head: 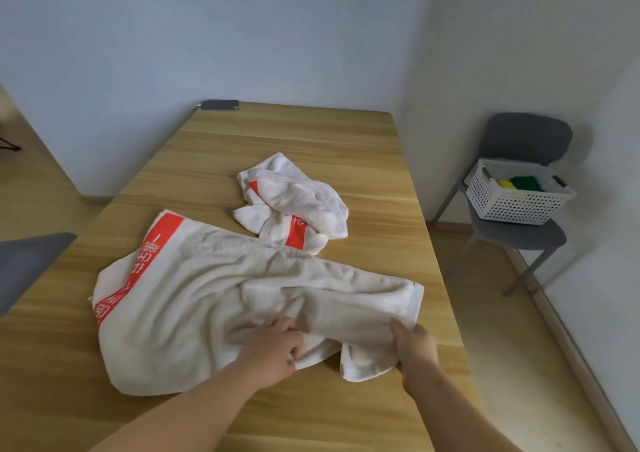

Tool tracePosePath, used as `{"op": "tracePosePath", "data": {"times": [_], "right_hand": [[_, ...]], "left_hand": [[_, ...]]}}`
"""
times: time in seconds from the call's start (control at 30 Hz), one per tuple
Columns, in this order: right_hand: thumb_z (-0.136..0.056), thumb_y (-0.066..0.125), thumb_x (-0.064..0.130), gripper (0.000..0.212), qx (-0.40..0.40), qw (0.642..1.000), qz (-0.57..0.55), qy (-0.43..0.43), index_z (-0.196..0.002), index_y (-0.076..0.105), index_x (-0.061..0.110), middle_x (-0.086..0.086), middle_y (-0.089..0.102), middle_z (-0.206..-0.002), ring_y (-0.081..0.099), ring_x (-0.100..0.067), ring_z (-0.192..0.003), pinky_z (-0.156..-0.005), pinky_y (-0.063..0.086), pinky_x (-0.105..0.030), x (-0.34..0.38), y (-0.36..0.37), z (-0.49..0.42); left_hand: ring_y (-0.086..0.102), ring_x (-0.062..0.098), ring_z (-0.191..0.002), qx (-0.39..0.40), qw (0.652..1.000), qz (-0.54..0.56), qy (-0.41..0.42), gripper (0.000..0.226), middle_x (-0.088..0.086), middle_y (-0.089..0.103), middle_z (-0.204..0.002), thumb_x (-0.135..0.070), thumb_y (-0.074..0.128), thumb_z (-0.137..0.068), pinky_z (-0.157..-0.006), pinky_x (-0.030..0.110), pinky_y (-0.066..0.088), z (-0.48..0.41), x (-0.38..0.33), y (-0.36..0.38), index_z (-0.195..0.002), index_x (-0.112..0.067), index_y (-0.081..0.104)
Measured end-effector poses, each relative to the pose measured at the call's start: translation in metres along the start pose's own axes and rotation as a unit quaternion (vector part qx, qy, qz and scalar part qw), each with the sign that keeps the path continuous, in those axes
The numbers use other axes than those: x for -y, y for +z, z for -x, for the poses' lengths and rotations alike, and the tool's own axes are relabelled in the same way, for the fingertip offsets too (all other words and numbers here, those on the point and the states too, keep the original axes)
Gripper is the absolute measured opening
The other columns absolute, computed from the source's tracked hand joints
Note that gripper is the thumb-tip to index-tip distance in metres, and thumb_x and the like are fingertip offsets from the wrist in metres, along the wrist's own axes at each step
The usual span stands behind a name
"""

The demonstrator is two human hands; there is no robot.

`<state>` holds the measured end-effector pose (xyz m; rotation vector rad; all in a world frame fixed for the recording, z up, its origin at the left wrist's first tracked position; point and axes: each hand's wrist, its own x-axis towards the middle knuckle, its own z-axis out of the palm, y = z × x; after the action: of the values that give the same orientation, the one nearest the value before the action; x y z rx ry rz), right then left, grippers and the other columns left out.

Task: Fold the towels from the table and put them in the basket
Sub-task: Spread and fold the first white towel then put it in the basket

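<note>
Now our left grip (277, 346) and right grip (414, 346) both clutch the near towel (194, 285) so we can straighten and fold it

Two bare forearms are reaching forward from the bottom edge, angling slightly toward each other. The left hand (273, 349) is curling its fingers around bunched cloth of the large towel (194, 295). The right hand (415, 347) is gripping the same towel nearby.

Nubby terry-cloth towel (207, 295) on matt wood-grain table (311, 132); perforated plastic basket (516, 205).
</note>
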<state>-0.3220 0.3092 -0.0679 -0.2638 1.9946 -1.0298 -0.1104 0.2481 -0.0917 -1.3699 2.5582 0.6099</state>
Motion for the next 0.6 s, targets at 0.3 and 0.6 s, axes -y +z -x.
{"op": "tracePosePath", "data": {"times": [0.3, 0.6], "right_hand": [[-0.082, 0.05, 0.006, 0.046, -0.052, 0.971, 0.232, -0.009, -0.126, 0.039, 0.009, -0.016, 0.047, -0.118, 0.05, -0.034, -0.103, -0.088, 0.044, -0.038, 0.005, -0.055, -0.013], [-0.094, 0.043, 0.03, 0.049, 0.161, 0.817, 0.481, -0.273, -0.141, 0.032, 0.04, 0.015, 0.024, -0.152, 0.03, -0.015, -0.135, -0.109, 0.032, -0.036, -0.025, -0.011, 0.008]], "left_hand": [[0.055, 0.013, -0.077, 0.167, 0.954, 0.236, -0.073, 0.026, -0.01, 0.053, -0.07, -0.034, 0.064, -0.072, -0.071, 0.02, 0.042, -0.013, -0.018, -0.014, -0.05, -0.025, 0.056], [0.027, 0.021, -0.132, 0.07, 0.997, 0.017, -0.038, 0.052, -0.01, 0.03, -0.143, -0.045, 0.055, -0.081, -0.105, 0.03, 0.028, -0.007, -0.04, 0.007, -0.132, -0.043, 0.043]]}}
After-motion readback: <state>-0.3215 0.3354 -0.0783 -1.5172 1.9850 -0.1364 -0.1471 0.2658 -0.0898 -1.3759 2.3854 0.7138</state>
